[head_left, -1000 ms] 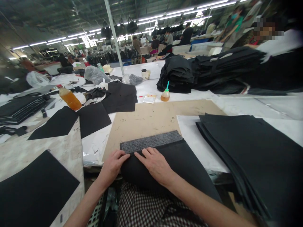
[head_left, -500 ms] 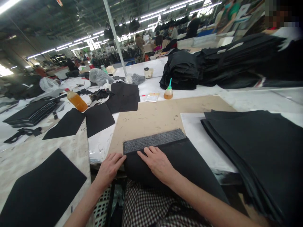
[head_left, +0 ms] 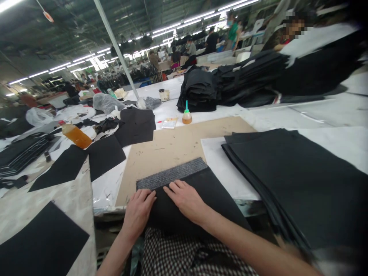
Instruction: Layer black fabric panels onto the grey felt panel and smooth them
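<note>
A black fabric panel [head_left: 214, 191] hangs from the board over the table's front edge towards my lap. Along its far edge runs a ribbed dark grey strip [head_left: 172, 172]. My left hand [head_left: 140, 207] is closed at the panel's near left corner, its fingers bent over the seam and the thumb pointing right; the undersides of the fingers are hidden. Just to its right, my right hand [head_left: 186, 200] lies on the panel below the strip, fingers stretched out and pressing down.
A beige board [head_left: 161, 147] lies under the work. To the right is a stack of black panels [head_left: 287, 165]. Behind stand a squeeze bottle [head_left: 187, 117] and a black fabric pile [head_left: 201, 88]. A bottle of amber liquid [head_left: 77, 135] leans at left near loose black pieces [head_left: 106, 155].
The camera view has turned right, so the table's things sit further left. My left hand has moved over the panel's left edge, nearer the right hand. My right hand stays on the panel.
</note>
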### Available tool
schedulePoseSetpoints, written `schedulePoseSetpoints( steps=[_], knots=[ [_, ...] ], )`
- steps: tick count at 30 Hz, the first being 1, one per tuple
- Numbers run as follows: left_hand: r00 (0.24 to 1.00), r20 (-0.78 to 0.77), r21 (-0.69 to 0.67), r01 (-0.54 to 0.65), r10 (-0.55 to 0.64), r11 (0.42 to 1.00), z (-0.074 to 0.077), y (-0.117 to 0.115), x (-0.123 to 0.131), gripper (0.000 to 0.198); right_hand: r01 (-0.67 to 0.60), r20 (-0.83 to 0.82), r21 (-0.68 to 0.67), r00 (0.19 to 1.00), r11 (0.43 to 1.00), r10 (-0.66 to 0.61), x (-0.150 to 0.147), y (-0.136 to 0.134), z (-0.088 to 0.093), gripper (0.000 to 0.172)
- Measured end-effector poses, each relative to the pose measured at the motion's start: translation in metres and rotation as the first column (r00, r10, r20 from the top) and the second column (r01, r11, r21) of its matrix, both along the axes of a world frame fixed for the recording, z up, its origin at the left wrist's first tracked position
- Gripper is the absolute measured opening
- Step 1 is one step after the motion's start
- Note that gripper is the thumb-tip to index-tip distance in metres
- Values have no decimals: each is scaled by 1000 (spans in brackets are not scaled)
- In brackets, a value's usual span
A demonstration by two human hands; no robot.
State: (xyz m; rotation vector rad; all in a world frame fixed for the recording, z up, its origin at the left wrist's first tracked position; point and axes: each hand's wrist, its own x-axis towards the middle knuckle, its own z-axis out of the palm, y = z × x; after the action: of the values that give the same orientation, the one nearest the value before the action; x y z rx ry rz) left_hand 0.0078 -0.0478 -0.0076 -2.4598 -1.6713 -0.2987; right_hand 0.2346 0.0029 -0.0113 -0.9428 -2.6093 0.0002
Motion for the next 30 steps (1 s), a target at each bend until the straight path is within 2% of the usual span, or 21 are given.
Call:
schedulePoseSetpoints(
  steps=[3,6,9,11,14,17,19,21,22,24,26,27,28,30],
  knots=[
    [1000,-23,-9,1,-1,1000,-4,0,-8,27,88,31,-7,996,996,-88,51,11,-5,45],
    [999,35,-41,-36,37,999,-6,2,-15,27,203,55,-8,978,979,-202,104,21,-6,53],
    [986,137,-122,-73,89,990,-3,6,-13,24,292,70,10,954,956,-292,131,28,2,50],
    [974,205,-171,-63,98,983,1,8,-10,18,318,55,29,946,948,-319,128,29,10,37],
    [946,318,-200,7,58,980,12,7,-6,15,264,7,52,964,963,-265,99,28,19,19],
    [885,466,-256,133,2,957,24,1,-11,16,39,-12,35,999,999,-39,66,25,24,20],
    [835,550,-330,194,21,924,29,-3,-21,18,-134,11,-37,991,990,135,53,22,31,22],
    [780,620,-400,221,85,889,32,-5,-33,22,-212,2,-136,977,968,215,54,16,46,24],
    [745,655,-418,217,127,882,32,-5,-38,25,-210,-27,-179,978,961,209,60,13,56,25],
    [636,735,-410,143,233,901,32,-1,-42,37,-158,-119,-246,984,956,132,85,6,81,29],
    [526,781,-408,24,335,913,32,7,-37,49,-69,-209,-304,978,950,4,123,3,105,36],
    [506,777,-422,-22,374,906,32,13,-29,51,-14,-251,-343,965,939,-77,144,4,115,39],
    [527,754,-440,-38,392,897,32,19,-19,51,46,-293,-380,941,924,-168,165,7,121,40],
    [677,664,-441,12,318,897,30,33,8,44,175,-338,-460,872,871,-354,202,14,127,42]
  ],
)
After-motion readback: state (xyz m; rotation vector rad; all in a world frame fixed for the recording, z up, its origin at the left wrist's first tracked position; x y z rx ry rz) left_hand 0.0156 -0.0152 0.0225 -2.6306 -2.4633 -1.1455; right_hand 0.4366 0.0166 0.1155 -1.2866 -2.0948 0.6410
